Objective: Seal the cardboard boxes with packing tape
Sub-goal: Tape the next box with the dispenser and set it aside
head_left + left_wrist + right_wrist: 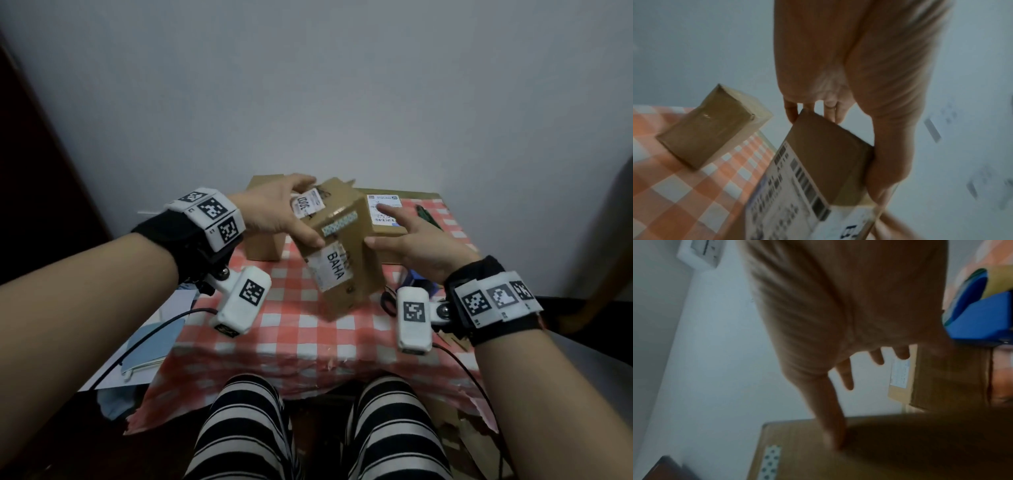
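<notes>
The left hand has its fingers and thumb clamped round the tilted cardboard box at centre frame, one corner down on the checked surface. The right hand lies released – thumb just touching the box's side. It seems to be being turned into place for taping. Next calls for the blue tape dispenser, lower right.

I see both my bare forearms reaching forward over the lap, each wrist wrapped in a black strap with white marker tags. My left hand is curled, thumb at the near side and fingers over the far end, gripping the tilted brown cardboard box. My right hand is spread with straight fingers, only its thumb tip touching that box's side.
</notes>
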